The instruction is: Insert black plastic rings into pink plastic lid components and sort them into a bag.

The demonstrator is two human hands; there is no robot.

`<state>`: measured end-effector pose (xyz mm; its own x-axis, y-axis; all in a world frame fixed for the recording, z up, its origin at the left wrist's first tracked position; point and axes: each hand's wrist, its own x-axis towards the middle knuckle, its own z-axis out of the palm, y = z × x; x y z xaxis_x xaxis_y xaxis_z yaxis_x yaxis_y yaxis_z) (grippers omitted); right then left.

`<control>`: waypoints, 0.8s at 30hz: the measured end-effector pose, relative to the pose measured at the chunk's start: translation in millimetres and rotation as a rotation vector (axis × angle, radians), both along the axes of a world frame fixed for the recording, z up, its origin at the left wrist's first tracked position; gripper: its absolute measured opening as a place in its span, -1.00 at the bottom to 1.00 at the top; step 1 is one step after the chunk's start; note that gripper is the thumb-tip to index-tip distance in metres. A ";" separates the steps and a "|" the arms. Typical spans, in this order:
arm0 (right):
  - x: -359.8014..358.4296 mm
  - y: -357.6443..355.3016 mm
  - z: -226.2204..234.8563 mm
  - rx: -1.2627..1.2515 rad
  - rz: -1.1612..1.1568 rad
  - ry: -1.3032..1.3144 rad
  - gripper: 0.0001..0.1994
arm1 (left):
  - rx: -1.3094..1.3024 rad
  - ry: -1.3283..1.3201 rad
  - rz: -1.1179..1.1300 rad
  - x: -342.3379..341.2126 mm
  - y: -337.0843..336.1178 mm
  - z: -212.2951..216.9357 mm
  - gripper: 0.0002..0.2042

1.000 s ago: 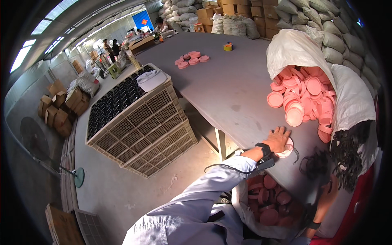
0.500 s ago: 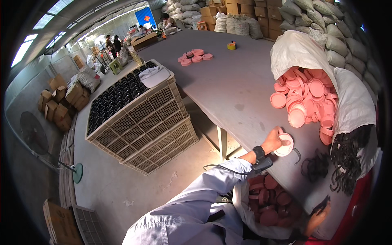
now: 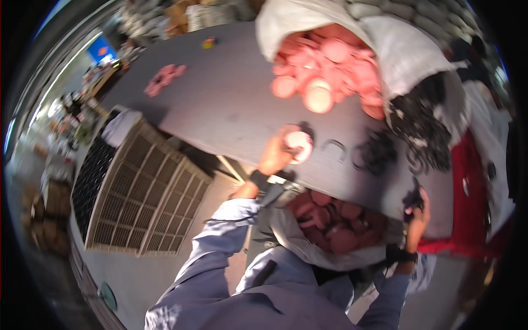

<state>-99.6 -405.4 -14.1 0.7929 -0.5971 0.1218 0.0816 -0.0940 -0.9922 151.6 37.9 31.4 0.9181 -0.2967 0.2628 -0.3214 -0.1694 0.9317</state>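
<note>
Over the near edge of the grey table, my left hand (image 3: 276, 154) grips a round pink plastic lid (image 3: 300, 147), thumb across its face. My right hand (image 3: 419, 219), farther right beside the table's near side, is closed around dark, blurred pieces that look like black curved strips (image 3: 412, 199). A single black curved strip (image 3: 335, 145) lies on the table right of the lid, and a loose pile of black strips (image 3: 376, 153) sits beyond it. A white sack (image 3: 308, 14) at the back spills many pink lids (image 3: 335, 71) onto the tabletop.
Below the table edge, an open sack (image 3: 286, 228) holds more pink lids. Stacked beige crates (image 3: 137, 192) with black items stand left. A second white sack (image 3: 404, 47) spills black strips (image 3: 421, 121). Small pink lids (image 3: 165, 78) and yellow tape (image 3: 208, 42) lie far left on the table (image 3: 220, 88).
The view has swung right, so table and crates appear shifted left. My left hand still grips the pink lid. My right hand has come farther into view with the black pieces.
</note>
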 end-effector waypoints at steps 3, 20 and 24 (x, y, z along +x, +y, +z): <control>-11.3 -1.6 -6.8 -0.491 -0.109 0.047 -0.43 | -0.117 0.070 -0.012 3.6 0.6 -11.5 -0.44; 20.0 157.7 75.2 -0.089 0.262 0.113 -0.83 | -0.059 0.281 -0.559 -86.5 -65.3 24.1 -0.52; 31.7 180.1 38.7 0.063 0.341 0.042 -0.81 | -0.124 0.569 -0.530 -107.9 -82.9 36.1 -0.53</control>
